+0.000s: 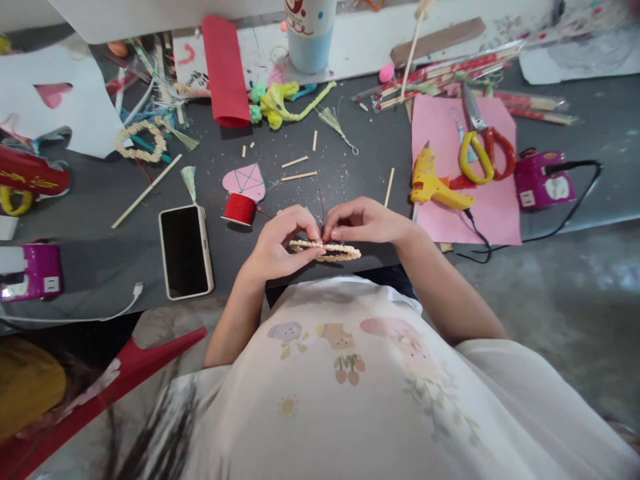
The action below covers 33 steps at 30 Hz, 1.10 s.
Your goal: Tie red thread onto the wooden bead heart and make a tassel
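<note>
My left hand (280,243) and my right hand (365,221) meet just above the near edge of the dark table (100,267). Together they pinch a flat, pale beaded ring (333,251), held edge-on between the fingertips. A thin red thread (320,200) rises from where the fingers meet. It runs toward a red thread spool (240,209) lying just left of my left hand. Both hands have their fingers closed on the ring.
A phone (186,251) lies face up at left. A pink paper kite shape (245,180) sits behind the spool. At right are a yellow glue gun (435,183), scissors (483,150) on pink paper (495,207), and a purple power strip (545,181). Another beaded ring (140,141), sticks and a cup (310,33) lie further back.
</note>
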Each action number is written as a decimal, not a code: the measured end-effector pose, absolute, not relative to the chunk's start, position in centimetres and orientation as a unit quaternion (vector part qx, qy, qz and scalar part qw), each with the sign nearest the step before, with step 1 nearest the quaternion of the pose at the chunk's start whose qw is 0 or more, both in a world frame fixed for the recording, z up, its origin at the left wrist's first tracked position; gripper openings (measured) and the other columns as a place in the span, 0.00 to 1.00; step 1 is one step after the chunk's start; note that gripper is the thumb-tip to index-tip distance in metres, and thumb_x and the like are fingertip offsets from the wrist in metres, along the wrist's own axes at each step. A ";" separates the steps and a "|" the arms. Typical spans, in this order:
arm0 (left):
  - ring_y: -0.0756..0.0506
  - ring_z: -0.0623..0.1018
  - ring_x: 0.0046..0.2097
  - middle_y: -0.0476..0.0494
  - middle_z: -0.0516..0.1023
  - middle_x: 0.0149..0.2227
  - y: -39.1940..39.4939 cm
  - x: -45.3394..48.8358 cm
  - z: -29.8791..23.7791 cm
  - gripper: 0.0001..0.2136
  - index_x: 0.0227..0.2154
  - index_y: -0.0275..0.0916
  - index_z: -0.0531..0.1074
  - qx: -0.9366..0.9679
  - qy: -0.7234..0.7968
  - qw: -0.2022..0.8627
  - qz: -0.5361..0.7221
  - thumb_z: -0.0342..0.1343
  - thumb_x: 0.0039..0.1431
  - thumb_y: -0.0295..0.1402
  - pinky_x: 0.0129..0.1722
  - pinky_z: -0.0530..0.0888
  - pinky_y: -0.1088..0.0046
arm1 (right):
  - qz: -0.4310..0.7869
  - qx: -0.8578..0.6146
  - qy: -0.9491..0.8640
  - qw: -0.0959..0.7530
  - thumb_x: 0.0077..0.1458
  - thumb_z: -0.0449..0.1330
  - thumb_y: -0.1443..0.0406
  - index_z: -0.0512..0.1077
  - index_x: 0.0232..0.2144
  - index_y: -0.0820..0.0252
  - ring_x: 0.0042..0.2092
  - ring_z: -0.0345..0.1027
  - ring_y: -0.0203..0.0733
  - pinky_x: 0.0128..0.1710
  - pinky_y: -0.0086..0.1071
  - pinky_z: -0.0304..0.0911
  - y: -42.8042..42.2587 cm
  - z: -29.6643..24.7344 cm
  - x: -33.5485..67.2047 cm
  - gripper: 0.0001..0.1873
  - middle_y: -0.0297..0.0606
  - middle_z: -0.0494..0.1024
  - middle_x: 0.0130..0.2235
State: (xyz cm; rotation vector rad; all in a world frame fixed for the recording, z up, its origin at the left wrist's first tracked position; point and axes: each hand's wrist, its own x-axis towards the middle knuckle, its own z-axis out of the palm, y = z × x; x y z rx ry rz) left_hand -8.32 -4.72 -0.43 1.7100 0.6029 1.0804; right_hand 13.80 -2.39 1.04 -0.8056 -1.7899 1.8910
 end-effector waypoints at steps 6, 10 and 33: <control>0.49 0.76 0.34 0.48 0.72 0.32 -4.9 -8.2 -0.3 0.13 0.32 0.39 0.70 0.705 0.253 0.491 0.445 0.69 0.45 0.28 0.35 0.73 0.71 | 0.678 -0.277 -0.649 0.202 0.52 0.64 0.56 0.74 0.31 0.67 0.33 0.66 0.33 0.34 0.28 0.61 -2.4 0.7 13.7 0.17 0.37 0.75 0.30; 0.50 0.76 0.34 0.48 0.72 0.33 -4.9 -8.3 -0.5 0.13 0.32 0.39 0.70 0.708 0.250 0.493 0.440 0.68 0.46 0.27 0.36 0.73 0.71 | 0.687 -0.295 -0.630 0.211 0.52 0.64 0.57 0.74 0.31 0.66 0.32 0.66 0.33 0.34 0.28 0.62 -2.5 0.6 13.8 0.15 0.37 0.76 0.31; 0.49 0.76 0.34 0.48 0.72 0.33 -5.0 -8.3 -0.7 0.14 0.33 0.39 0.68 0.706 0.238 0.501 0.439 0.68 0.46 0.27 0.36 0.73 0.72 | 0.694 -0.333 -0.588 0.251 0.58 0.60 0.55 0.74 0.31 0.65 0.30 0.63 0.30 0.31 0.25 0.59 -2.9 0.6 14.0 0.17 0.34 0.74 0.28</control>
